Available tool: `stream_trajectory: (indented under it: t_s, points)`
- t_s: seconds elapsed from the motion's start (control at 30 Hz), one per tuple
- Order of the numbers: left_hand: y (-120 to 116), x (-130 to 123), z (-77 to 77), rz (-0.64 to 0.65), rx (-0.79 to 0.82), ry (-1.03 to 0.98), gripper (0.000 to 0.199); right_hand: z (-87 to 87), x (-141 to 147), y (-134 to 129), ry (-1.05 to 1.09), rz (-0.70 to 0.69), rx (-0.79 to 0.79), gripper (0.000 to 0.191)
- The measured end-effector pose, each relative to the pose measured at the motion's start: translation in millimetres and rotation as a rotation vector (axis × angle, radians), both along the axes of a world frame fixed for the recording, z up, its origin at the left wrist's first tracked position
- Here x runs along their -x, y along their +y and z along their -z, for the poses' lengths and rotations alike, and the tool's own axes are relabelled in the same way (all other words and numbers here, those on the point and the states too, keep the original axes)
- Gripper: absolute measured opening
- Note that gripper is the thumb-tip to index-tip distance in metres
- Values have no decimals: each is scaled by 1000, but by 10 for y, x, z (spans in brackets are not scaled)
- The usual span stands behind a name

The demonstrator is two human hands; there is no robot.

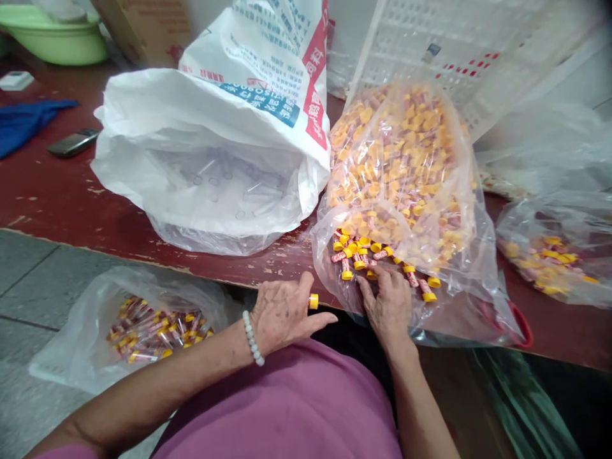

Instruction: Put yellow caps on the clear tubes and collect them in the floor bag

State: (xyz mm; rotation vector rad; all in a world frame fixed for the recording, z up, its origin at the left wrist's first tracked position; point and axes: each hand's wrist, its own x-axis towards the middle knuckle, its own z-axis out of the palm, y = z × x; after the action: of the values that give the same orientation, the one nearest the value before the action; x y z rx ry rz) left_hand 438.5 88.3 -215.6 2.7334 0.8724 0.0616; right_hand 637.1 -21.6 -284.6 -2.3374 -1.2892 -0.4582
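My left hand is closed around a small tube with a yellow cap; only the cap end shows, beside my outstretched thumb. My right hand rests at the mouth of a clear plastic bag, its thumb apart from its fingers. Their tips touch small yellow-capped vials with pink-and-white filling, which spill from the opening. Many more of these vials fill the bag behind. Left of it, a white woven sack lies open, with clear empty tubes inside.
Below the red table edge, a plastic bag holds longer capped tubes. Another bag of vials lies at right. A white perforated crate stands behind. A phone, blue cloth and green basin are at left.
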Motion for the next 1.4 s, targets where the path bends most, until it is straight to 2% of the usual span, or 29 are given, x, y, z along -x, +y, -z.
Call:
stream_trajectory:
  t_s: [0.13, 0.4, 0.67, 0.87, 0.93, 1.0, 1.1, 1.2, 1.23, 1.3, 1.4]
  points:
    - [-34, 23, 13, 21, -82, -42, 64, 32, 6, 10, 6, -7, -7, 36]
    - [-98, 53, 12, 87, -211, -248, 23, 32, 8, 14, -1, 34, 13, 35]
    - [-99, 86, 50, 152, -216, -440, 8, 35, 17, 30, -15, 43, -7, 33]
    - [-59, 129, 76, 136, -241, -504, 14, 74, -55, 75, 40, 31, -61, 27]
    - [-54, 147, 78, 127, -260, -526, 23, 10, -24, 77, 51, 14, -122, 28]
    - [-55, 164, 58, 103, -236, -543, 37, -133, 85, 50, 74, -20, -194, 26]
    - [-62, 191, -32, 54, -8, -532, 55, -421, 399, -52, 237, -197, -237, 23]
    - [-73, 229, -150, 38, 325, -513, 44, -581, 787, -166, 531, -404, -209, 34]
    - [-78, 246, -174, 35, 436, -509, 36, -578, 904, -192, 654, -403, -201, 36]
    - [-93, 284, -177, 11, 693, -486, 24, -501, 1091, -217, 973, -315, -181, 34]
    - [-137, 332, -61, -98, 1212, -451, 18, -343, 1235, -197, 1502, -202, -189, 41]
